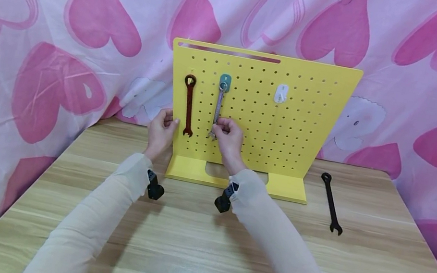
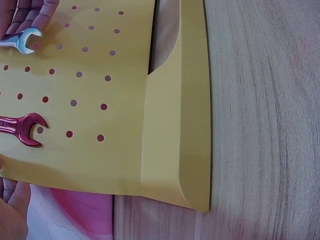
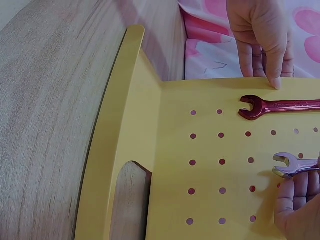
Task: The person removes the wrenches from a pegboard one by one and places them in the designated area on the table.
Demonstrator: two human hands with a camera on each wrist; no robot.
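Note:
A yellow pegboard (image 1: 254,133) stands upright on the table. My left hand (image 1: 161,132) holds its left edge, thumb on the front face and fingers behind, as the right wrist view shows. A silver wrench (image 1: 218,105) hangs by its ring end from a teal hook (image 1: 226,79). Near its lower, open-ended jaw, my right hand (image 1: 229,141) pinches this wrench between thumb and fingers. To its left hangs a red wrench (image 1: 189,107), jaw end down, close beside my left thumb. In the left wrist view the red wrench (image 2: 25,129) shows only its lower part.
A white hook (image 1: 281,94) on the board's right half bears nothing. One black wrench (image 1: 331,203) lies on the wooden table (image 1: 198,250), right of the board. The board's base (image 1: 190,170) has a cutout in front. Behind hangs a pink heart-patterned cloth (image 1: 104,14).

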